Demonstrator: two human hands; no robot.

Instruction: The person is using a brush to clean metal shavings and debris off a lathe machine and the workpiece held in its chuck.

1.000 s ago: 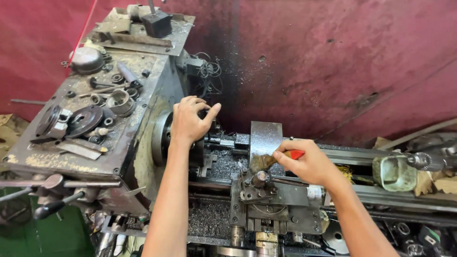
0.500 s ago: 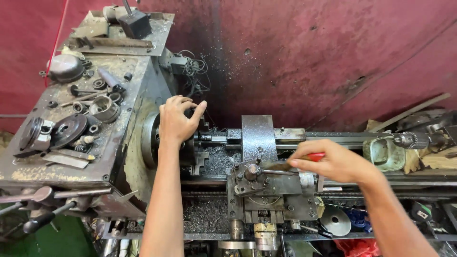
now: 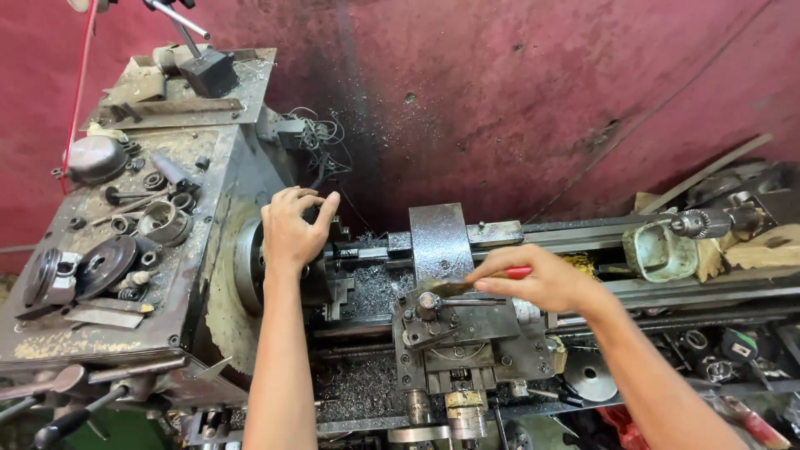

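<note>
Left hand (image 3: 292,233) clamped on chuck (image 3: 250,268) to steady it; right hand (image 3: 542,279) pinched brush (image 3: 467,285), bristles at toolpost (image 3: 431,307) for chips.

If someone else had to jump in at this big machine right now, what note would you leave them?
Left hand: gripping the lathe chuck.
Right hand: holding a small red-handled brush, bristles over the tool post.
Metal chips lie on the bed beside the chuck and in the tray below.
Done: cannot tell how much is brushed.
Left: chips remain around the carriage.
</note>
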